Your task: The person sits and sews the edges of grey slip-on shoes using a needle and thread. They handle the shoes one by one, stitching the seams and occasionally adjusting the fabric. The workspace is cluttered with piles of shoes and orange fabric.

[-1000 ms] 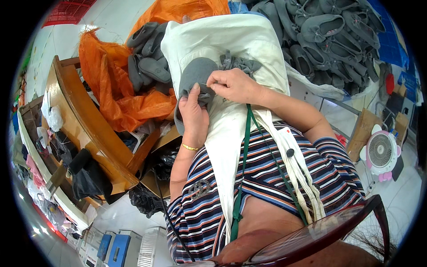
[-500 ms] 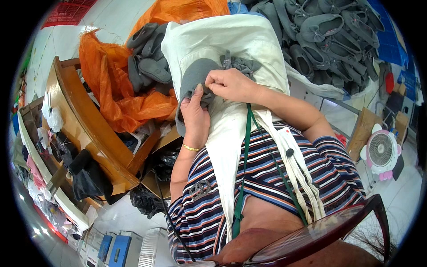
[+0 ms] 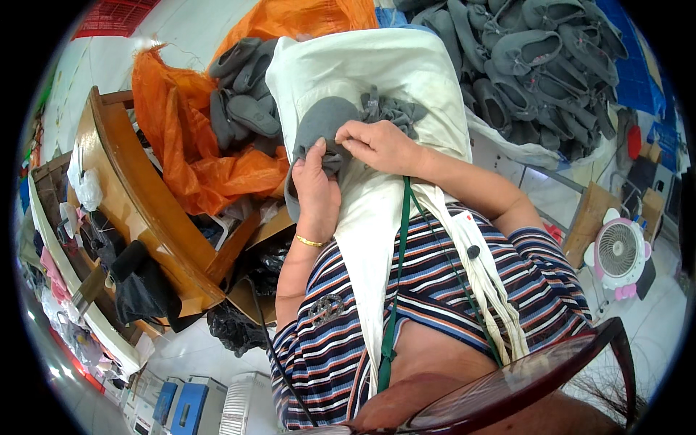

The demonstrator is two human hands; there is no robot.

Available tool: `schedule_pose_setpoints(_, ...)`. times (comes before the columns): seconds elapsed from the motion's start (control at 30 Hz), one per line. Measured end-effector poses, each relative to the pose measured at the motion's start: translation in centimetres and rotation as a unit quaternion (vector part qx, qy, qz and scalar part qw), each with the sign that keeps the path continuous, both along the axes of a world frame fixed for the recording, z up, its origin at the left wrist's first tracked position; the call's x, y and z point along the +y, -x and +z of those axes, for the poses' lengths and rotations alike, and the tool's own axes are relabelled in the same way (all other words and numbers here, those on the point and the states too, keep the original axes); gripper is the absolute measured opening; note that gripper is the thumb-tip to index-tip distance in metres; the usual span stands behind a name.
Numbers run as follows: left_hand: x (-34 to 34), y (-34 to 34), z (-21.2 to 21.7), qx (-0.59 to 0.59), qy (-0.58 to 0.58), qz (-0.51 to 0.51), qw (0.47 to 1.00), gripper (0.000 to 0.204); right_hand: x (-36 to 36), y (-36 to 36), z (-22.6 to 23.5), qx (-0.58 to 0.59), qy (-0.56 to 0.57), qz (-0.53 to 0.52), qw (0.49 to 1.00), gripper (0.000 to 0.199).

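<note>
A grey fabric shoe [image 3: 328, 118] lies over the white cloth [image 3: 406, 61] on my lap, its toe pointing away from me. My left hand [image 3: 317, 187] grips its near part, thumb on top and fingers wrapped beneath. Close to the shoe's right side, my right hand [image 3: 377, 147] is closed in a pinch. What sits between those fingertips, if anything, is too small to make out. Just beyond my right hand rests a bunch of dark grey fabric pieces [image 3: 395, 109]. Part of the shoe's opening is hidden by my hands.
Many grey shoes [image 3: 525, 65] are heaped at the far right. An orange woven sack [image 3: 170, 123] with more grey shoes [image 3: 254, 112] stands at the left, beside a curved wooden bench [image 3: 145, 196]. A small fan [image 3: 618, 248] is at the right.
My right fingertips have shifted slightly away from my left thumb, opening a small gap over the shoe. My left hand keeps its hold, and the view has shifted a little.
</note>
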State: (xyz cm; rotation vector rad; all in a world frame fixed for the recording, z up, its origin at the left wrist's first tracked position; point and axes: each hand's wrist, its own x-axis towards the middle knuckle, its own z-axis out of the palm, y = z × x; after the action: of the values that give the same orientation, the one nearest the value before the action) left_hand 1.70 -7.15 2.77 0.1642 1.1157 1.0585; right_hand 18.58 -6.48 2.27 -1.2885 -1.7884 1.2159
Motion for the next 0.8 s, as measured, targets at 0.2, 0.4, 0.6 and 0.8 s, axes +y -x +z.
schedule_pose_setpoints(0.2,0.2,-0.2,-0.3,-0.011,-0.01,0.008,1.0,0.015,0.1,0.3,-0.2,0.001,-0.016,-0.02,1.0,0.012)
schedule_pose_setpoints(0.4,-0.4,-0.4,-0.5,0.004,0.013,-0.017,1.0,0.016,-0.4,0.8,0.1,-0.021,0.01,-0.055,0.998,0.012)
schedule_pose_setpoints(0.6,-1.0,-0.9,-0.3,0.068,-0.03,-0.027,0.997,0.016,1.4,2.3,1.8,0.078,0.14,-0.061,0.985,0.012)
schedule_pose_setpoints(0.8,-1.2,-0.5,-1.0,-0.008,-0.048,-0.022,0.999,0.012,2.5,1.6,4.4,-0.116,-0.036,-0.015,0.993,0.012)
